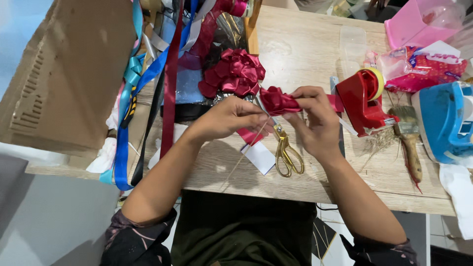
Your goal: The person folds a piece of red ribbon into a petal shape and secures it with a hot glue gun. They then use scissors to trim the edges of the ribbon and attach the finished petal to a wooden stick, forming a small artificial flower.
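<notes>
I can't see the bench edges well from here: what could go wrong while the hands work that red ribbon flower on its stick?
The thin stick slants down past the table edge and could snag. The gold scissors lie right under the right hand. The left hand might loosen the ribbon flower.

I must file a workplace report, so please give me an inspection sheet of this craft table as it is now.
Surface: light wooden table, crowded at its far and right sides.
Job's things: folded red ribbon piece held over the table by both hands, with a thin stick slanting down from it.
Clutter: finished red ribbon bow, gold scissors, red tape dispenser, paintbrush, blue iron, hanging ribbons, cardboard box, pink container.
Hands: left hand and right hand both pinch the ribbon piece.
Cables: nothing seen.
Surroundings: tiled floor below.
</notes>
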